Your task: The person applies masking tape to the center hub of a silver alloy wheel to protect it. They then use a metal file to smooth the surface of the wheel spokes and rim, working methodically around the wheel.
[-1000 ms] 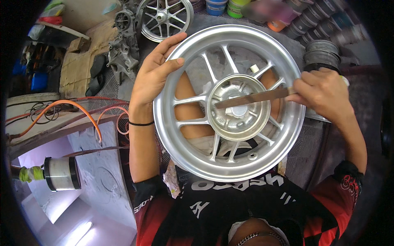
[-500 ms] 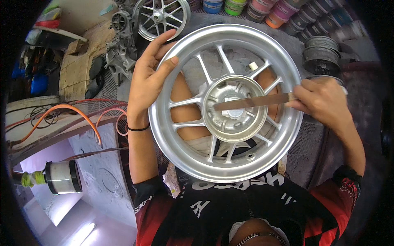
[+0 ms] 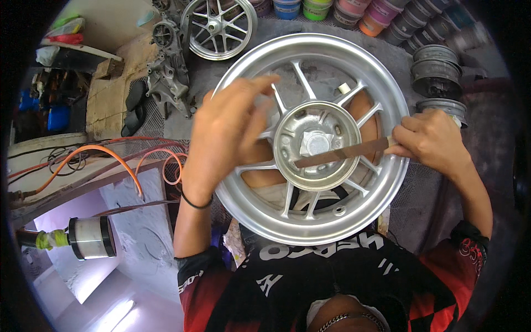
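A large silver alloy wheel (image 3: pixel 316 231) rests over my legs against my body, with a paler center hub (image 3: pixel 287 133) and a small white patch around the middle cap. My right hand (image 3: pixel 428 144) is closed around the handle of a long, flat brown tool (image 3: pixel 343 153) like a file or blade, which lies across the lower part of the hub. My left hand (image 3: pixel 232 122), blurred by motion, is raised over the wheel's left spokes with its fingers loosely apart and nothing visible in it.
Behind are a smaller spoked wheel (image 3: pixel 222 48), grey metal castings (image 3: pixel 168 83), colored tubs (image 3: pixel 376 16) and stacked rims (image 3: pixel 437 69). At left are black sandals (image 3: pixel 133 108), cardboard (image 3: pixel 105 105), an orange hose (image 3: pixel 110 154) and a cylindrical filter (image 3: pixel 92 238) on the lower-left side.
My left hand has left the rim's upper left and moved inward over the spokes. The flat tool's tip has shifted down to the lower part of the hub.
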### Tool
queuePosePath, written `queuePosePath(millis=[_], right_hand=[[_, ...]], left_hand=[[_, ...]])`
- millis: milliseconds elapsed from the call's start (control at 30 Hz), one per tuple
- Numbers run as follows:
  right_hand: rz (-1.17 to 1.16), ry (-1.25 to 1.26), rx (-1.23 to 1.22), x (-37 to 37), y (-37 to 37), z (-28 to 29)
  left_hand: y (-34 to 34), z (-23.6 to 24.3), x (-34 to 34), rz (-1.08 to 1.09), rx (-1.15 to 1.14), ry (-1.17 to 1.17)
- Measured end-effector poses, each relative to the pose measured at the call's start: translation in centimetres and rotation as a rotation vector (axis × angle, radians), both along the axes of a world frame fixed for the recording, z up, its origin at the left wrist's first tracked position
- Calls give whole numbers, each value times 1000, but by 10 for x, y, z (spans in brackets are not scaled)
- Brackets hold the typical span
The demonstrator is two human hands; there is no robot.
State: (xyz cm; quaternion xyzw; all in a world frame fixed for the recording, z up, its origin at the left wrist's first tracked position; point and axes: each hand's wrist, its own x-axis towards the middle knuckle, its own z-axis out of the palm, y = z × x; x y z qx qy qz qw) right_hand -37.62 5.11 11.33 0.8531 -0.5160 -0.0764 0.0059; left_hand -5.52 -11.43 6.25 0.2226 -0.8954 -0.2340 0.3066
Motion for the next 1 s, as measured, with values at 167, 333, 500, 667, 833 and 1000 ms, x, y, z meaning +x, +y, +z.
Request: queuePosePath(millis=[167,333,500,667,833,1000], right_hand=[[-17,13,-3,-13,16,12],[-32,-93,-29,6,7,-10],[-57,-64,-77,-1,23,-6],[-200,-102,-86,-29,55,7],[-403,-374,-74,-54,91,-2],[-562,-636,-89,-77,126,-19]], left_hand=[[28,-3,-19,-142,67,-290],[29,-2,-34,-214,54,-471],[26,-8,-37,-219,53,-512],[30,-7,-39,-168,83,-486],[56,4,-40,-139,163,-405],[101,6,-42,-136,234,-381]])
